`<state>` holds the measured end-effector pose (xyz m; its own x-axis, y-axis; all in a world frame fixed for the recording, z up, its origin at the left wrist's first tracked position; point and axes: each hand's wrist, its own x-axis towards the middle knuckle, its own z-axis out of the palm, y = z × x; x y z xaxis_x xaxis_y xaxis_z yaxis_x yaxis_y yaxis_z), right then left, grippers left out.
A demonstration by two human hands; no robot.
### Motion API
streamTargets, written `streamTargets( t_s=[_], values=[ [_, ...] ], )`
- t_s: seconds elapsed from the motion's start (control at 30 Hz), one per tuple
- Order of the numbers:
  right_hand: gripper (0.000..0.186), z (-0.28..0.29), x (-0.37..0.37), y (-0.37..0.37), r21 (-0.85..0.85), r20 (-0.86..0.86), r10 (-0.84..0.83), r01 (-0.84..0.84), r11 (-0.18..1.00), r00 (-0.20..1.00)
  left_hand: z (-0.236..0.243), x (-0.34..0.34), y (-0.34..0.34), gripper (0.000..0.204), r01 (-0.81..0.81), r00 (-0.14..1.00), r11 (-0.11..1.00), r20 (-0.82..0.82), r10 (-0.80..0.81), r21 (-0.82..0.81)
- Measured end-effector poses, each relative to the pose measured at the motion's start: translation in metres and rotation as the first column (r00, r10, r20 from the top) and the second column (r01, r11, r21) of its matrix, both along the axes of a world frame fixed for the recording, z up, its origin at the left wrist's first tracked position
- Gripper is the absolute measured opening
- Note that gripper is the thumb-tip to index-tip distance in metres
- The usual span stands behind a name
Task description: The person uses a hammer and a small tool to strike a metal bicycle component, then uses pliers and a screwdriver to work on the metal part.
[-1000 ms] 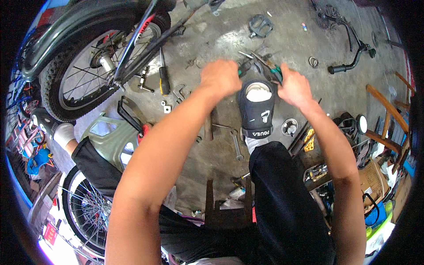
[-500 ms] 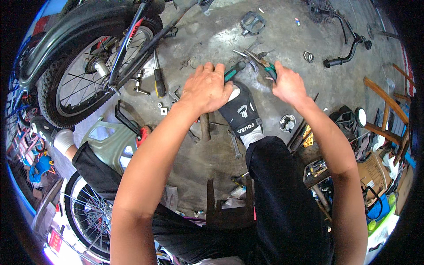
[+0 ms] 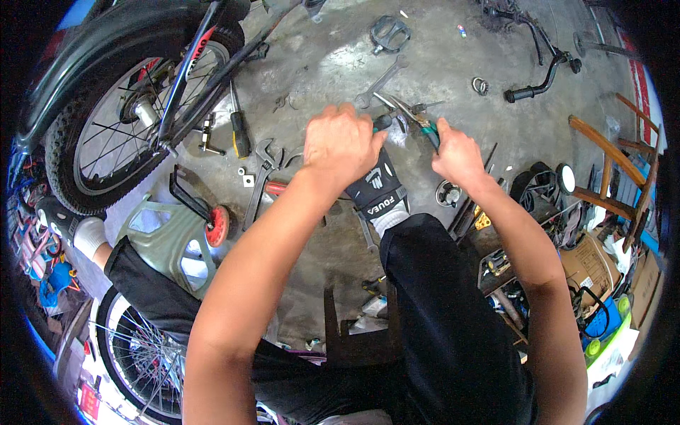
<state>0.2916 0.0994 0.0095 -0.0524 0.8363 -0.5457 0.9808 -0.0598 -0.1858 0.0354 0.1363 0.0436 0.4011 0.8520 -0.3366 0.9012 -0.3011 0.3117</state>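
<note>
My left hand [image 3: 340, 145] is curled closed above the black shoe [image 3: 381, 185]. A dark handle end [image 3: 382, 122] pokes out beside its thumb; the rest of that tool is hidden by the hand. My right hand [image 3: 459, 154] grips green-handled pliers [image 3: 428, 129], their long metal jaws pointing up and left over the floor. Just beyond the jaws lies an open-ended wrench [image 3: 382, 81]. Left of my left hand are an adjustable wrench [image 3: 263, 166], a red handle [image 3: 275, 188] partly under my forearm, and a yellow-and-black screwdriver [image 3: 241, 134].
A bicycle wheel [image 3: 58, 152] with a black fender stands at the left. A pedal [image 3: 390, 34], a metal ring [image 3: 480, 86] and handlebars [image 3: 533, 93] lie farther off. A pale green plastic stool [image 3: 152, 228] is by my left leg. At the right are a wooden frame [image 3: 605, 150] and a cardboard box [image 3: 591, 263].
My left hand has turned more fist-like and covers more of the green-and-black handle. The view has shifted slightly, uncovering the adjustable wrench and red handle. My right hand still holds the pliers.
</note>
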Motion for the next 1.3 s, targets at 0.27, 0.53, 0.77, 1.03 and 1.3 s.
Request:
streamTargets(
  t_s=[0.27,0.53,0.77,1.03,1.3],
  values=[
    [0.036,0.018,-0.004,0.028,-0.164,0.071,0.139,-0.126,0.978,0.988,-0.005,0.009,0.023,0.049,-0.065,0.997,0.973,-0.048,0.056,-0.222],
    [0.048,0.048,-0.019,0.084,-0.383,0.116,0.306,-0.242,0.892,0.945,-0.014,0.004,0.022,0.047,-0.159,0.987,0.967,-0.038,0.154,-0.201],
    [0.045,0.029,0.001,0.121,-0.436,-0.06,0.439,-0.419,0.797,0.897,-0.009,-0.005,0.039,0.06,-0.101,0.993,0.955,-0.094,0.077,-0.279],
    [0.049,0.0,0.013,0.17,-0.483,-0.257,0.501,-0.559,0.674,0.826,-0.022,-0.024,0.053,0.065,-0.046,0.996,0.967,-0.092,0.024,-0.249],
    [0.051,-0.055,0.06,0.082,-0.402,-0.512,-0.109,-0.126,0.907,0.852,-0.03,-0.015,0.059,0.066,-0.081,0.997,0.977,0.005,0.083,-0.197]
  ],
)
